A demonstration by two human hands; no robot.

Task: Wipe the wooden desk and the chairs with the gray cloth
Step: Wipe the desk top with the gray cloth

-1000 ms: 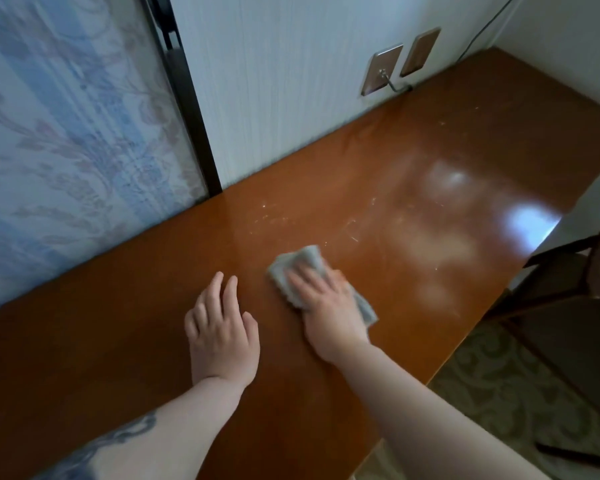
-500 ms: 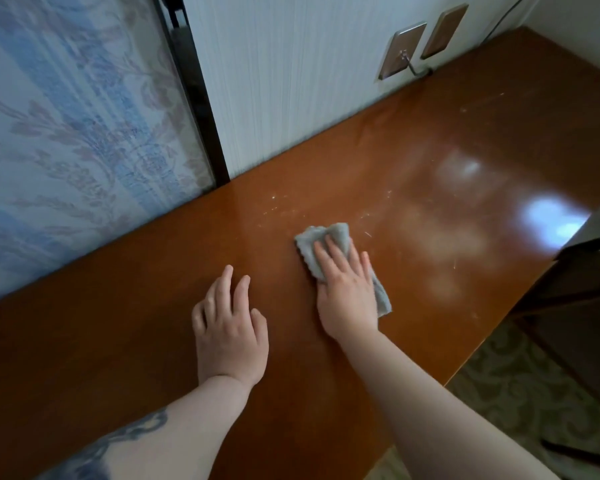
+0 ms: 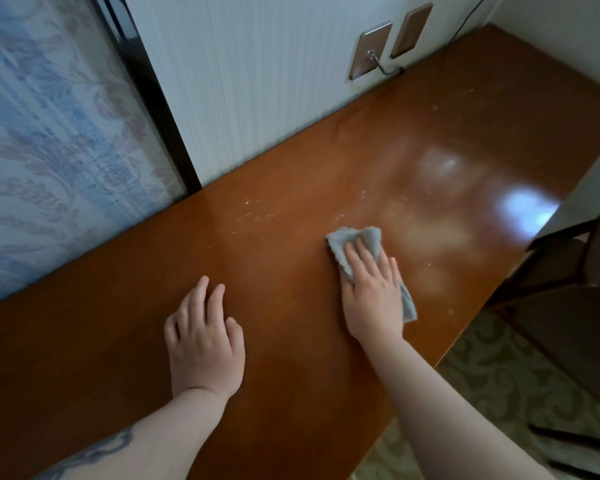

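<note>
The glossy wooden desk runs along the wall, with pale specks and dust smears near its middle. My right hand presses flat, fingers straight, on the crumpled gray cloth, which sticks out beyond my fingertips and past my wrist on the right. My left hand rests palm down on the bare wood to the left of the cloth, holding nothing. A dark wooden chair stands at the desk's right edge, partly cut off by the frame.
Two metal wall plates, one with a cable, sit on the white wall behind the desk. A patterned curtain and a dark frame fill the left. Patterned carpet lies below the desk's front edge.
My right hand has slid the cloth to the right and away from me across the desk. My left hand has stayed resting on the wood.
</note>
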